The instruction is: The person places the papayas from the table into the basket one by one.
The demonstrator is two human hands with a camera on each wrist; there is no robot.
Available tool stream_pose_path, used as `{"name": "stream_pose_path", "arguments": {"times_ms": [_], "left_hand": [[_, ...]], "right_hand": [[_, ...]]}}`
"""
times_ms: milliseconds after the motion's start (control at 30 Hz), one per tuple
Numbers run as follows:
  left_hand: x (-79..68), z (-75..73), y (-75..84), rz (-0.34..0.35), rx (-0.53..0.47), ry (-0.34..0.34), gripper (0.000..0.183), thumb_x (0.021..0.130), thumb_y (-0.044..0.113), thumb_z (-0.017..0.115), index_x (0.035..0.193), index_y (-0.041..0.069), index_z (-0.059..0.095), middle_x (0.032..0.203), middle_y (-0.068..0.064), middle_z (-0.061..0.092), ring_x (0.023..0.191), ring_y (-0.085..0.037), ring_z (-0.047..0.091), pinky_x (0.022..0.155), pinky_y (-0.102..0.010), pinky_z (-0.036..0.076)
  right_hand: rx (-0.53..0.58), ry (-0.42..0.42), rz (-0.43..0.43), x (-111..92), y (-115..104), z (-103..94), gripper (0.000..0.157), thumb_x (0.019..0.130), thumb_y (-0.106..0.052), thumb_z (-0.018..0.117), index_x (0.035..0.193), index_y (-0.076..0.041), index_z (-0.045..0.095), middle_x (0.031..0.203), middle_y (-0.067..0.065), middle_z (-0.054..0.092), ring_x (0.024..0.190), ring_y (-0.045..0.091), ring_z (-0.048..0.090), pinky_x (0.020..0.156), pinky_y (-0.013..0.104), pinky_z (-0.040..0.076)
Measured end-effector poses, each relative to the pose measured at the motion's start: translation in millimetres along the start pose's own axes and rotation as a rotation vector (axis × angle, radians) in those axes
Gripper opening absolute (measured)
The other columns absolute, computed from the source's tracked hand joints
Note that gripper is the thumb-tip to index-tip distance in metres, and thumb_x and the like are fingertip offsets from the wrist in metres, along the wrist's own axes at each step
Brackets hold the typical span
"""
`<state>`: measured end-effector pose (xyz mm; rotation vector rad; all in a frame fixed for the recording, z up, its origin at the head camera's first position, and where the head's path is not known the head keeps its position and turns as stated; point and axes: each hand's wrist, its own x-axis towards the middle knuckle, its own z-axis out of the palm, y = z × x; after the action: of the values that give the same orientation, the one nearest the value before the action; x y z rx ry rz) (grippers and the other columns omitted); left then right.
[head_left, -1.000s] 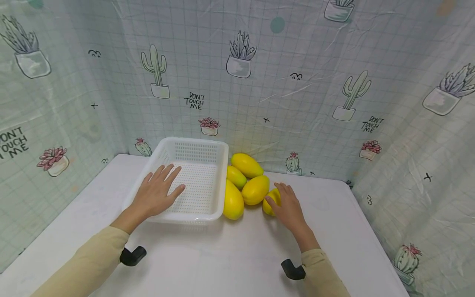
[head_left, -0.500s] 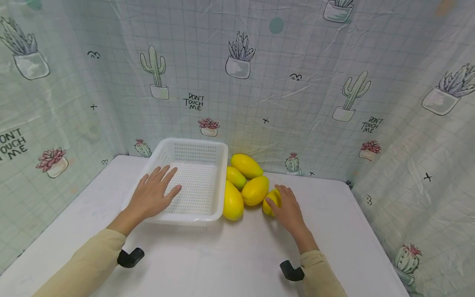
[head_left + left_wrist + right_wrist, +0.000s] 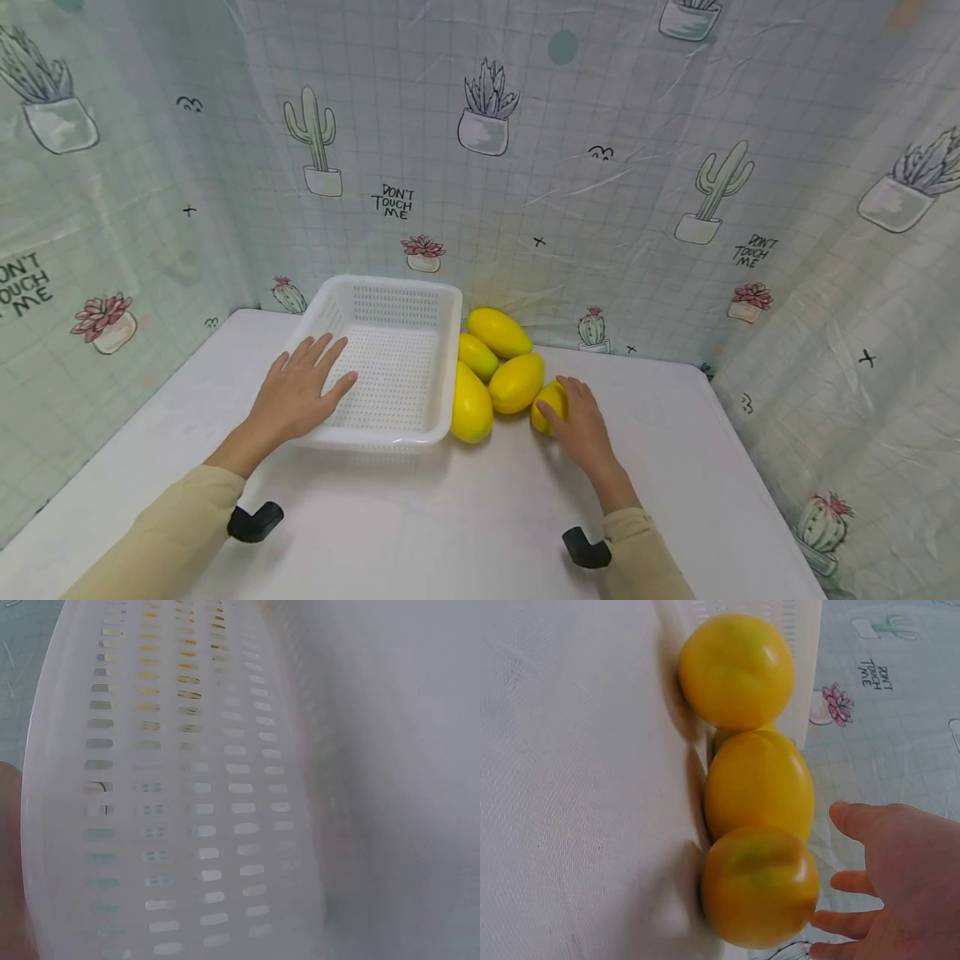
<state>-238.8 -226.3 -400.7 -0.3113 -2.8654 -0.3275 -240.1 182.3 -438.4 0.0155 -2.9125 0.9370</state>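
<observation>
Leftward and slightly back toward the body, the left hand (image 3: 296,400) has slid since a second ago, while the right hand (image 3: 583,425) has barely shifted. From my remote seat I see the left hand palm down with fingers spread, loose and holding nothing, over the near-left part of the white basket (image 3: 390,383); I cannot tell whether it touches the rim. On the right I see the thumb and fingers parted above the nearest yellow fruit (image 3: 759,892), relaxed and without a grip. My right wrist view shows a gap between thumb and fruit, but I can't judge whether a fingertip brushes its side.

That fruit sits on the white table (image 3: 450,533), at the right end of the cluster. Just beside it is a plump yellow fruit (image 3: 517,383); a larger one (image 3: 472,404) sits close by the basket's right wall, a greenish-tipped one (image 3: 477,358) behind that, and a long one (image 3: 498,333) farthest back. I see the basket's perforated floor inside the rim, and my left wrist view is filled mostly by its slotted wall.
</observation>
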Motion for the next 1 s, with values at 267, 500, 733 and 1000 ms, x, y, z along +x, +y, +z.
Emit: {"name": "stream_pose_path", "arguments": {"times_ms": [267, 500, 733, 1000], "left_hand": [[-3.6, 0.9, -5.4, -0.018, -0.004, 0.006, 0.069, 0.098, 0.048, 0.043, 0.151, 0.005, 0.030, 0.155, -0.024, 0.028, 0.142, -0.047, 0.022, 0.112, -0.067, 0.016], [-4.4, 2.6, -9.0, -0.033, -0.004, 0.009, 0.070, 0.098, 0.049, 0.043, 0.151, 0.006, 0.029, 0.155, -0.024, 0.028, 0.142, -0.048, 0.023, 0.112, -0.067, 0.017], [-4.3, -2.4, -13.7, -0.060, -0.015, 0.008, 0.069, 0.099, 0.049, 0.041, 0.151, 0.005, 0.028, 0.154, -0.027, 0.027, 0.141, -0.050, 0.022, 0.111, -0.068, 0.017], [-3.0, -12.6, -20.5, -0.078, -0.088, -0.019, 0.070, 0.100, 0.050, 0.035, 0.152, 0.005, 0.024, 0.154, -0.028, 0.025, 0.140, -0.052, 0.022, 0.108, -0.072, 0.020]], "right_hand": [[0.010, -0.005, 0.004, 1.4, 4.2, 1.7, 0.062, 0.097, -0.040, 0.053, 0.148, -0.010, 0.034, 0.156, 0.018, 0.027, 0.146, 0.037, 0.022, 0.118, 0.057, 0.019], [0.022, 0.004, 0.028, 2.5, 6.1, 4.7, 0.063, 0.096, -0.039, 0.054, 0.148, -0.010, 0.034, 0.156, 0.018, 0.026, 0.144, 0.038, 0.025, 0.117, 0.056, 0.022], [0.049, 0.002, 0.055, 4.9, 6.9, 7.1, 0.063, 0.096, -0.039, 0.055, 0.148, -0.010, 0.034, 0.157, 0.018, 0.023, 0.144, 0.039, 0.026, 0.116, 0.057, 0.022], [0.063, 0.005, 0.068, 5.8, 7.8, 7.5, 0.062, 0.096, -0.040, 0.054, 0.148, -0.011, 0.034, 0.158, 0.018, 0.022, 0.144, 0.039, 0.025, 0.116, 0.057, 0.023]]}}
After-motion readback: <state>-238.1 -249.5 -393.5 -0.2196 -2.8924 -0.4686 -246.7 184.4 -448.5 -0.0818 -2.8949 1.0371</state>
